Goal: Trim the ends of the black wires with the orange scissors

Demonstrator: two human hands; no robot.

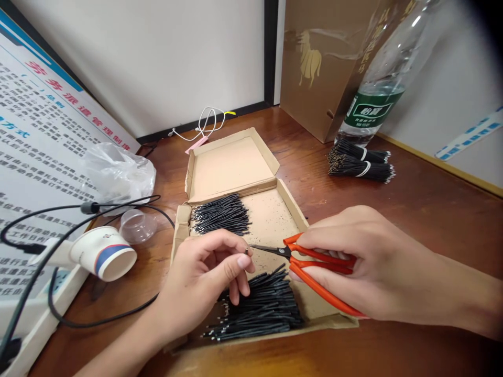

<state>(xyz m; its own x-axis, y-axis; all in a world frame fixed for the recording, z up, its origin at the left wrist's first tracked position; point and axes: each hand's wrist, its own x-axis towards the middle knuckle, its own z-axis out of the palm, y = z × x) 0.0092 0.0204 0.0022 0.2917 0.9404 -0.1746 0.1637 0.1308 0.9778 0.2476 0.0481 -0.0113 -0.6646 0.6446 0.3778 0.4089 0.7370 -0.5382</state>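
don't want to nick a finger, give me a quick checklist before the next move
1. Scissors gripped by the right hand: ok, by the orange handles.
2. Small dark piece pinched in the left hand: ok, its tip shows.
3. Left fingertips well clear of the blades: not ok, the tips look right beside them.
4. Blades fully closed: cannot tell.
5. Two black strand piles apart: ok, near pile and far pile.
6. Paper cup upright: not ok, tipped.

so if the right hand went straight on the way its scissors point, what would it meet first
Most likely the left hand, at its pinched fingertips just ahead of the orange-handled scissors, though depth is unclear.
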